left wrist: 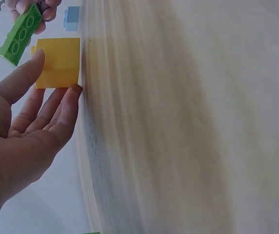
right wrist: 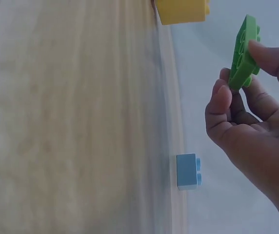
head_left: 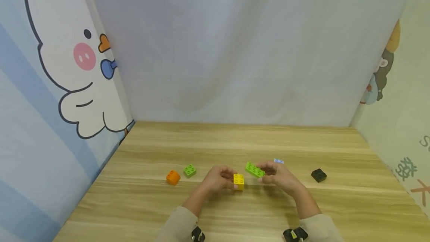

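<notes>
Between its thumb and fingers, my left hand point(head_left: 218, 179) pinches a yellow toy building block point(head_left: 239, 182), two-by-two studs on top. The yellow block point(left wrist: 59, 63) is upright and close to the tabletop; whether it touches the wood, I cannot tell. To its right, my right hand point(head_left: 280, 177) holds a long light-green building block point(head_left: 254, 170) by one end. That green block point(right wrist: 244, 51) is tilted and raised off the table, its hollow underside showing in the right wrist view. A small gap separates the yellow and green blocks.
On the wooden table point(head_left: 235, 141), an orange block point(head_left: 173, 177) and a small green block point(head_left: 189, 171) lie to the left. A light-blue block point(head_left: 279, 161) sits behind my right hand, and a black block point(head_left: 318, 175) further right. Cloth walls point(head_left: 235, 47) enclose the table.
</notes>
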`<state>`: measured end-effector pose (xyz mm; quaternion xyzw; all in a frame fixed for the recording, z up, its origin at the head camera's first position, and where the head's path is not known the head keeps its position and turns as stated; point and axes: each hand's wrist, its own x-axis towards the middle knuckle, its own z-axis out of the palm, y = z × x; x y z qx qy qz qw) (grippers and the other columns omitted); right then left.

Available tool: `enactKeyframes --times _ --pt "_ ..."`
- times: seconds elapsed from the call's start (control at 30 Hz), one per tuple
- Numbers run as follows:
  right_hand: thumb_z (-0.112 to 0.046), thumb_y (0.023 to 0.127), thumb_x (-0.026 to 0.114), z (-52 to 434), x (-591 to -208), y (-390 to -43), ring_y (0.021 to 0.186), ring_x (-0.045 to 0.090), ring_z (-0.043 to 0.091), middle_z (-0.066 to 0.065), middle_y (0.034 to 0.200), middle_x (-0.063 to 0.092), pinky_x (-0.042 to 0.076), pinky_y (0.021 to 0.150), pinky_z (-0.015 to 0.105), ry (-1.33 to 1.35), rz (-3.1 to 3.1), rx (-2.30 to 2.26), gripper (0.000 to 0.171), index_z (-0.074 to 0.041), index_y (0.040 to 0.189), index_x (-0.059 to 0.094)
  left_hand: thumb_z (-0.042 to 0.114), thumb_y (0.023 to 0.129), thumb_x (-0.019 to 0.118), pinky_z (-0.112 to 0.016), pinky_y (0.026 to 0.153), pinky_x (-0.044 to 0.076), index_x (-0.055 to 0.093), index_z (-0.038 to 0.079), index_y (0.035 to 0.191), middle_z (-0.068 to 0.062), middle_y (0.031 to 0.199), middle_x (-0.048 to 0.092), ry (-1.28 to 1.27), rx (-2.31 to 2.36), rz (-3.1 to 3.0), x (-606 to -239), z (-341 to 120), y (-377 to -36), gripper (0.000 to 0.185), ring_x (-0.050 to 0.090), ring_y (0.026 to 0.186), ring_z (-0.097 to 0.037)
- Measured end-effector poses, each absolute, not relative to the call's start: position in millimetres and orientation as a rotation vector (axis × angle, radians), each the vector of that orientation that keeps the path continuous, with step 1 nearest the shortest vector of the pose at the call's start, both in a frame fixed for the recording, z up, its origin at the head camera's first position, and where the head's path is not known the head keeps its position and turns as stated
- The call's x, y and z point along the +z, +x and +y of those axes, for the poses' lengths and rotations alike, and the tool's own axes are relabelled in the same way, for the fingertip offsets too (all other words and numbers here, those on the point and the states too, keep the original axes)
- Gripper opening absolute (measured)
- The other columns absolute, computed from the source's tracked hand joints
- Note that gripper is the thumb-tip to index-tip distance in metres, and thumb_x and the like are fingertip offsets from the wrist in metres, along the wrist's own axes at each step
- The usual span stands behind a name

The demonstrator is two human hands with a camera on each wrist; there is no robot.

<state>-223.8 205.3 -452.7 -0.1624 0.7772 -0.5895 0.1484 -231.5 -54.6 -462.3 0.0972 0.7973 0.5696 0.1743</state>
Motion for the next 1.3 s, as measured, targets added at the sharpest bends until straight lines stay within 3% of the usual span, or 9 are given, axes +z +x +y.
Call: enactKeyframes --times 0.37,0.6,1.0,1.3 --pt "-0.001 0.089 0.072 199.0 -459.1 -231.3 0.1 0.057 0.024 0.017 0.12 0.064 0.052 0.085 0.034 -0.537 2.243 -1.631 0.045 0.013 0.13 0.059 -0.01 0.079 0.083 -0.038 0.088 0.059 0.069 -0.006 0.117 -0.014 0.106 0.073 0.267 1.609 2.269 -463.0 -51.6 -234.2 0.041 0.07 0.097 -0.023" --pt "0.001 0.088 0.072 191.9 -460.2 -232.6 0.097 0.058 0.021 0.018 0.118 0.066 0.053 0.084 0.031 -0.548 2.231 -1.638 0.044 0.014 0.128 0.059 -0.015 0.077 0.082 -0.035 0.086 0.06 0.066 -0.009 0.117 -0.02 0.109 0.074 0.256 1.644 2.247 -463.7 -51.3 -236.2 0.044 0.073 0.099 -0.027" --pt "-0.005 0.091 0.076 178.9 -457.4 -234.2 0.095 0.055 0.022 0.015 0.117 0.067 0.049 0.082 0.034 -0.562 2.278 -1.591 0.039 0.008 0.126 0.064 -0.016 0.076 0.082 -0.035 0.086 0.06 0.066 -0.008 0.11 -0.018 0.105 0.075 0.256 1.645 2.245 -463.0 -50.7 -236.3 0.039 0.074 0.099 -0.028" --pt "-0.001 0.087 0.076 174.8 -461.8 -239.3 0.087 0.053 0.019 0.009 0.102 0.065 0.047 0.075 0.028 -0.62 2.352 -1.533 0.037 0.009 0.122 0.066 -0.013 0.075 0.084 -0.037 0.088 0.058 0.068 -0.005 0.108 -0.013 0.102 0.076 0.266 1.589 2.28 -462.6 -52.5 -237.5 0.037 0.071 0.092 -0.021"
